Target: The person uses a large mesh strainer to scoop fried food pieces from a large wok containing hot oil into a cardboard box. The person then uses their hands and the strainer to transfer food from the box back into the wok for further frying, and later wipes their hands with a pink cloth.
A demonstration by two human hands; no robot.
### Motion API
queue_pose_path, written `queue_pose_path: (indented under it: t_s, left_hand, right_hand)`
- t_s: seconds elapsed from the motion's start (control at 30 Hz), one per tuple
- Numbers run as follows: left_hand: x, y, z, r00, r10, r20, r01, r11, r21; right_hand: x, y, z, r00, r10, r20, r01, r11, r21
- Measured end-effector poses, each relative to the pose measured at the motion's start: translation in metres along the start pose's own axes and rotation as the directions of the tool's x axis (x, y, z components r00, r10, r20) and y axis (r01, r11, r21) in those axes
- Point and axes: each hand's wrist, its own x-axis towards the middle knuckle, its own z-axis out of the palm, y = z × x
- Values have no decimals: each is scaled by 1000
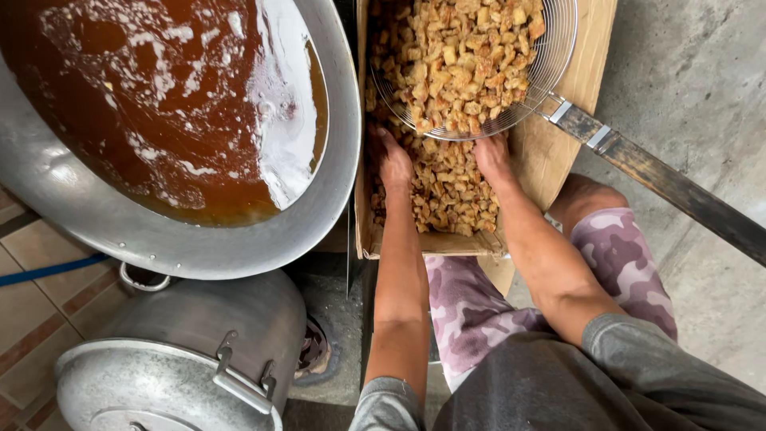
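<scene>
Fried golden cubes (444, 187) are heaped inside a cardboard box (550, 152), which is placed on the floor just right of the large metal wok (96, 215). More of the same cubes are held in a round wire skimmer (550, 48), resting over the far part of the box, with its long dark handle (678, 191) stretched away from the box to the right. Brown foamy oil (159, 104) is seen in the wok.

Both hands are laid on the cubes in the box, just below the skimmer rim. The left hand (393, 164) is pressed flat into the heap near the box's left wall, fingers (383, 140) loosely spread and partly sunk among the pieces. The right hand (492, 157) is set nearer the box's middle; its fingers are hidden under the skimmer and the cubes, so how far they are opened cannot be told.

For spreading to be done well, it is judged that the pieces should be moved gently and evenly, so they are not crushed or pushed over the box's edge.

Below the wok, a metal pot with lid (183, 367) is standing.
</scene>
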Motion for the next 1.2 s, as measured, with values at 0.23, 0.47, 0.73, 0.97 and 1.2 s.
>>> queue_pose_path:
  t_s: [0.23, 0.47, 0.73, 0.97, 1.2]
  left_hand:
    - [-3, 0, -9, 995, -74, 70, 82, 989, -124]
    - [-38, -9, 22, 999, 29, 30, -1, 736, -677]
    - [-113, -29, 19, 968, 189, -167, -250, 624, -740]
    - [-182, 56, 8, 993, 111, -32, -106, 773, -625]
    - [-172, 131, 4, 976, 156, 154, 19, 639, -769]
  right_hand:
    - [-1, -3, 40, 984, 131, 120, -168, 909, 382]
    - [0, 13, 55, 911, -402, 89, 260, 731, 631]
    - [-77, 1, 28, 932, -307, 191, 111, 746, 657]
    - [-131, -87, -45, 970, -177, 169, 45, 810, 585]
    - [-124, -172, -103, 977, -32, 209, -99, 805, 586]
